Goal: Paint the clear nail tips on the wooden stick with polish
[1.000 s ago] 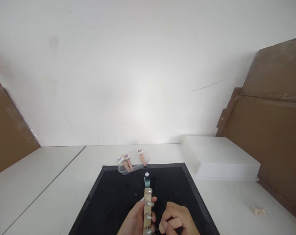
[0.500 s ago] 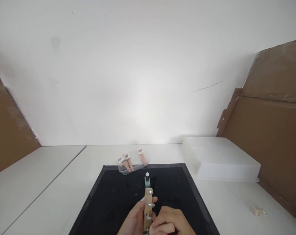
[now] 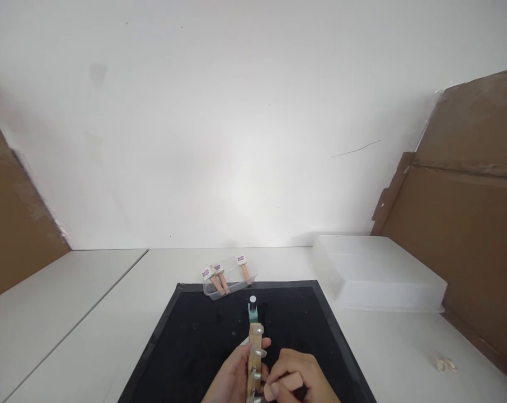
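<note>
At the bottom centre, my left hand (image 3: 235, 370) is wrapped round a narrow wooden strip (image 3: 254, 366) that bears several clear, shiny nail-shaped pieces. Close on its right, my right hand (image 3: 306, 372) pinches a pinkish stick-like piece (image 3: 292, 382), its lower end beside the strip's near part. Just beyond the strip's far end stands a small teal bottle or holder (image 3: 252, 313) with a white-topped dark cap. Part of a white item shows behind my left fingers.
A black mat (image 3: 195, 336) lies under the hands. Behind it, a clear tray (image 3: 236, 286) holds pink sticks with labels. At right are a white plastic box (image 3: 383, 274) and beige rings (image 3: 444, 365). Cardboard (image 3: 463, 224) stands at both sides.
My right hand has shifted slightly right, and the pinkish piece has turned in its fingers. My left hand and the strip have hardly moved.
</note>
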`<state>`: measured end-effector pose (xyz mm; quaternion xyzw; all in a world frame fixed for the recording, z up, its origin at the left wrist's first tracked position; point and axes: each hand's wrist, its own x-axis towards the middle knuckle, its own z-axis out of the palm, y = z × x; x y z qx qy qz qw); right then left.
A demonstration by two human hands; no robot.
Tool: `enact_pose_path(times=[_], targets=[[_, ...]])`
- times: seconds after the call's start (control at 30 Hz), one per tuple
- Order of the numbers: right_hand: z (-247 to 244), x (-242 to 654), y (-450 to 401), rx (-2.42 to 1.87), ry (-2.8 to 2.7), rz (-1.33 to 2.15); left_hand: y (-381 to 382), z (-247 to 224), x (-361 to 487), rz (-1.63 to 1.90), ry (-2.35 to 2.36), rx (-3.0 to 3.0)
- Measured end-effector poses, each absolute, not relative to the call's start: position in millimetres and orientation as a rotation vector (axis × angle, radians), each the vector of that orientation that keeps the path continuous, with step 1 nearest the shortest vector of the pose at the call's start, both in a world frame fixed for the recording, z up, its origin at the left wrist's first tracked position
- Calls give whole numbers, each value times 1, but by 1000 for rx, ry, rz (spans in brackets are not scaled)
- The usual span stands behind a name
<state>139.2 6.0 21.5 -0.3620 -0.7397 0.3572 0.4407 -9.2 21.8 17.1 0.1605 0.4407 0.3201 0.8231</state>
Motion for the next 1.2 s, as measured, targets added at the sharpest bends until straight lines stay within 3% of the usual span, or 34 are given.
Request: enact_pose_path(times=[0.27,0.5,0.7,1.2], targets=[[20,140,5,-989,-1772,999,18,17,-12,734,860,347],[20,142,2,-1010,-1759,873,17,22,-11,718,907,371],[24,144,1,-902,-1749,970,21,17,-12,662,910,352],[20,143,7,-704,-1925,822,15,21,-9,768,807,302]])
